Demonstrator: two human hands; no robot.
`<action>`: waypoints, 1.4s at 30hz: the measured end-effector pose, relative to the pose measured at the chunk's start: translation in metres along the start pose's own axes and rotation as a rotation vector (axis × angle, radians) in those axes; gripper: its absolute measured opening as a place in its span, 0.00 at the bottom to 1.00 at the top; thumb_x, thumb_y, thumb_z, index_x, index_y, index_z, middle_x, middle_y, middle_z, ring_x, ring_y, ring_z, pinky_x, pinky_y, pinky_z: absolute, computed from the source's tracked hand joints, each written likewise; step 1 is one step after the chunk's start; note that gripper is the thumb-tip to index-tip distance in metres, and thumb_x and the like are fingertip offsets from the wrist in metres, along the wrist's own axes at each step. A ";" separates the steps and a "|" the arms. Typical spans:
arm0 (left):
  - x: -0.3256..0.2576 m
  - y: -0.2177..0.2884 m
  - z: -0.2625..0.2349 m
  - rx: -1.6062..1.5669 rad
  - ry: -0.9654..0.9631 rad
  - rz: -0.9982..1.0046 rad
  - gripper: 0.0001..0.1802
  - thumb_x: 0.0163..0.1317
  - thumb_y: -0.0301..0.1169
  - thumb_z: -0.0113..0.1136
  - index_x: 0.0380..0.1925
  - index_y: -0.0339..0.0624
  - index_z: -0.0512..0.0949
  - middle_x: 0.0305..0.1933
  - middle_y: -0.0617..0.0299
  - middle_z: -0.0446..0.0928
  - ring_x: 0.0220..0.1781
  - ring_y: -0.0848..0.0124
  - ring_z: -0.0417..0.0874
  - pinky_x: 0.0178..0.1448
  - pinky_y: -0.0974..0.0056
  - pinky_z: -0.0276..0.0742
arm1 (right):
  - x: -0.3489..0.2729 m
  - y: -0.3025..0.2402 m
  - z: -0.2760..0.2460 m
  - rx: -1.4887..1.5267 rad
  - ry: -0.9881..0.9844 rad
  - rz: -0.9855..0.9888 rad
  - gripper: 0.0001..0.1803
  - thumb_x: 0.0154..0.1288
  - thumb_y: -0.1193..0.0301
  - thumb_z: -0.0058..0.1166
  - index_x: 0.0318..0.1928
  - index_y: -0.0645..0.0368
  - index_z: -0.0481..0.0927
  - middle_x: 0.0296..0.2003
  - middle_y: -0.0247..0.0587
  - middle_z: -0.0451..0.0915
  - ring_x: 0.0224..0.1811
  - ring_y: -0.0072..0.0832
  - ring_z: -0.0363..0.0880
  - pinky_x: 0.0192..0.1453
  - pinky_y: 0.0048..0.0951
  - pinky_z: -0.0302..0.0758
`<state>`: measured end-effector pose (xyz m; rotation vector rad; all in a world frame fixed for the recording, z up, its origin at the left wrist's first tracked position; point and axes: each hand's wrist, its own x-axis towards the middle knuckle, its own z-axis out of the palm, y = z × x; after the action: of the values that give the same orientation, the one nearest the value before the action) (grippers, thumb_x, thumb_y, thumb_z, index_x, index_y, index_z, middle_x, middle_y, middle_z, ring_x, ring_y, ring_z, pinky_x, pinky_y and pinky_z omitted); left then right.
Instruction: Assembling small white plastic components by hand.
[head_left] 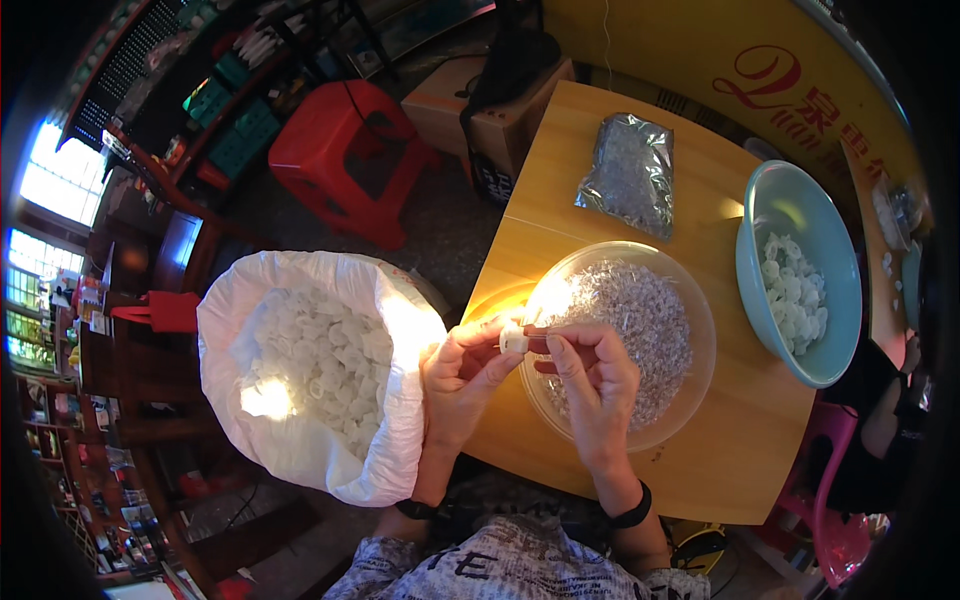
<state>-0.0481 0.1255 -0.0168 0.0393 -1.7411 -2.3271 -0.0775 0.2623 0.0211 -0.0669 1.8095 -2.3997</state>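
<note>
Left hand (462,378): fingers closed on a small white cap (514,342), held above the near rim of the clear bowl (700,330). Right hand (592,380): fingertips pinched at the cap's right side; what they grip is too small to tell. Clear bowl: filled with tiny pale pieces, on the wooden tabletop (560,170). White sack (300,450) of caps: left of the tabletop. Teal bowl (760,290): far right. Plastic bag (628,175): behind the clear bowl.
</note>
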 end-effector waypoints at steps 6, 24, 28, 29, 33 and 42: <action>0.000 -0.003 -0.005 -0.051 0.037 -0.034 0.16 0.60 0.20 0.58 0.48 0.37 0.71 0.49 0.49 0.77 0.50 0.61 0.80 0.57 0.58 0.76 | -0.003 0.006 0.001 -0.087 -0.016 -0.078 0.06 0.64 0.78 0.53 0.41 0.65 0.77 0.40 0.42 0.82 0.40 0.22 0.81 0.43 0.22 0.79; 0.002 0.005 0.000 -0.132 0.123 -0.168 0.12 0.62 0.21 0.55 0.46 0.40 0.71 0.48 0.51 0.77 0.51 0.61 0.80 0.58 0.55 0.76 | -0.004 0.019 0.014 -0.049 0.042 -0.153 0.06 0.63 0.78 0.55 0.41 0.62 0.78 0.39 0.37 0.81 0.40 0.19 0.79 0.38 0.19 0.78; 0.002 0.005 0.000 -0.143 0.133 -0.171 0.12 0.62 0.21 0.56 0.46 0.40 0.72 0.47 0.52 0.78 0.51 0.60 0.80 0.58 0.55 0.75 | -0.003 0.020 0.013 -0.064 0.040 -0.152 0.06 0.64 0.78 0.55 0.41 0.63 0.78 0.39 0.38 0.81 0.39 0.19 0.80 0.37 0.19 0.78; 0.002 0.003 -0.001 -0.144 0.134 -0.171 0.12 0.62 0.21 0.56 0.46 0.40 0.72 0.47 0.52 0.78 0.51 0.60 0.80 0.58 0.55 0.75 | -0.003 0.020 0.013 -0.066 0.040 -0.151 0.06 0.64 0.78 0.55 0.41 0.63 0.78 0.39 0.38 0.81 0.39 0.19 0.80 0.37 0.19 0.78; 0.000 0.001 -0.005 -0.154 0.067 -0.063 0.13 0.61 0.19 0.56 0.47 0.39 0.72 0.48 0.51 0.78 0.51 0.62 0.80 0.58 0.57 0.75 | -0.004 0.018 0.014 -0.044 0.047 -0.124 0.05 0.64 0.77 0.54 0.40 0.63 0.78 0.38 0.38 0.81 0.39 0.19 0.80 0.37 0.19 0.78; 0.003 -0.004 -0.010 -0.053 -0.012 0.082 0.18 0.58 0.14 0.57 0.48 0.37 0.74 0.50 0.50 0.77 0.52 0.64 0.79 0.58 0.61 0.75 | -0.003 0.018 0.012 0.050 0.039 -0.035 0.05 0.66 0.75 0.52 0.40 0.63 0.76 0.40 0.41 0.81 0.40 0.22 0.81 0.38 0.22 0.80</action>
<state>-0.0503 0.1159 -0.0230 -0.0540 -1.6540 -2.3177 -0.0720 0.2461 0.0075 -0.0475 1.7774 -2.4855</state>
